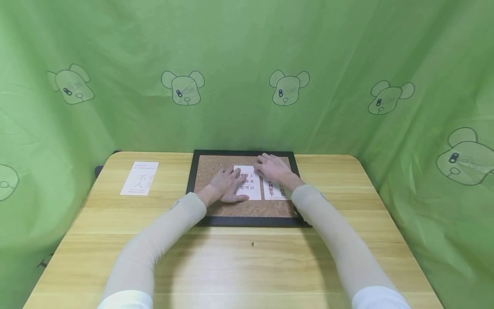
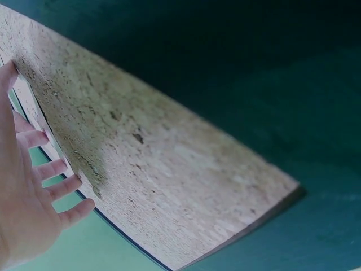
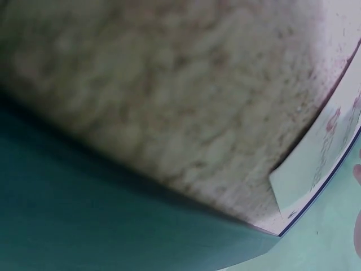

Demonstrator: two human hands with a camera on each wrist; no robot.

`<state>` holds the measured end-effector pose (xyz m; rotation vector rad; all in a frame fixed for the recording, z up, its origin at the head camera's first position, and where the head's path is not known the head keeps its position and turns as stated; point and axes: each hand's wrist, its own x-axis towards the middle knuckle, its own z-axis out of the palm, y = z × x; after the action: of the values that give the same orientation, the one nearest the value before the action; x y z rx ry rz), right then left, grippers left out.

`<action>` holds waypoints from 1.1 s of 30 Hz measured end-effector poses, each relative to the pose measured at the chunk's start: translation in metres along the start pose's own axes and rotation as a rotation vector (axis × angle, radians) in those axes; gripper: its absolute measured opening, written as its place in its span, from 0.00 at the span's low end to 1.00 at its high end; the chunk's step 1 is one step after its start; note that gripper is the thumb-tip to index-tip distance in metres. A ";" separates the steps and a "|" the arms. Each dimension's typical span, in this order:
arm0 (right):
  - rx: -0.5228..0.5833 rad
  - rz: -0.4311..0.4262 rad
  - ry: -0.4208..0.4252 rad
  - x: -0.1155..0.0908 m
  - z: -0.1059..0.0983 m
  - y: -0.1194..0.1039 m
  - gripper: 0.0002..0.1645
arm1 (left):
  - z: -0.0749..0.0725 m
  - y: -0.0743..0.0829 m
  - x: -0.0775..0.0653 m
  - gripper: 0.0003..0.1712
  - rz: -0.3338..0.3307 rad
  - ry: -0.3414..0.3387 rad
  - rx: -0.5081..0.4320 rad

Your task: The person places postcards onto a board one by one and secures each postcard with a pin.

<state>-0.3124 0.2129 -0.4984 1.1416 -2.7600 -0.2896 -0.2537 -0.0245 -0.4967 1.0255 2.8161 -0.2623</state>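
A cork board [image 1: 247,210] in a black frame lies at the table's far side. Two printed cards lie side by side on the cork. My left hand [image 1: 227,185] rests with spread fingers over the left part of the middle card [image 1: 252,182]. In the left wrist view, the left hand's fingers [image 2: 72,212] are spread at a card's edge. At that card's top right corner is my right hand [image 1: 273,167], its fingers bent downward; whether they pinch anything is hidden. Its wrist partly covers the right card [image 1: 275,194]. In the right wrist view a card [image 3: 307,169] lies on cork.
Another white printed card [image 1: 140,178] lies apart on the table's left side. A small pin-like brass piece [image 1: 252,244] is on the wooden table [image 1: 247,274], in front of the board. Green curtains [image 1: 239,120] hang behind and at both sides.
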 end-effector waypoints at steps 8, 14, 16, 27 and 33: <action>0.007 0.010 0.006 -0.003 -0.001 -0.001 0.12 | -0.002 0.000 -0.001 0.54 -0.002 -0.019 -0.010; 0.025 0.014 -0.021 -0.004 -0.002 -0.001 0.12 | -0.003 0.000 -0.001 0.54 -0.001 -0.020 -0.023; 0.032 0.017 -0.029 -0.005 -0.003 -0.001 0.12 | -0.003 0.000 -0.002 0.54 -0.001 -0.020 -0.021; 0.050 0.022 -0.032 -0.005 -0.005 -0.001 0.12 | -0.002 0.000 -0.001 0.54 -0.005 -0.022 -0.016; 0.042 0.013 -0.026 -0.004 -0.005 -0.002 0.11 | -0.003 0.000 -0.001 0.54 -0.006 -0.025 -0.013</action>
<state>-0.3070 0.2141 -0.4938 1.1374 -2.8076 -0.2476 -0.2529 -0.0241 -0.4942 1.0035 2.7956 -0.2551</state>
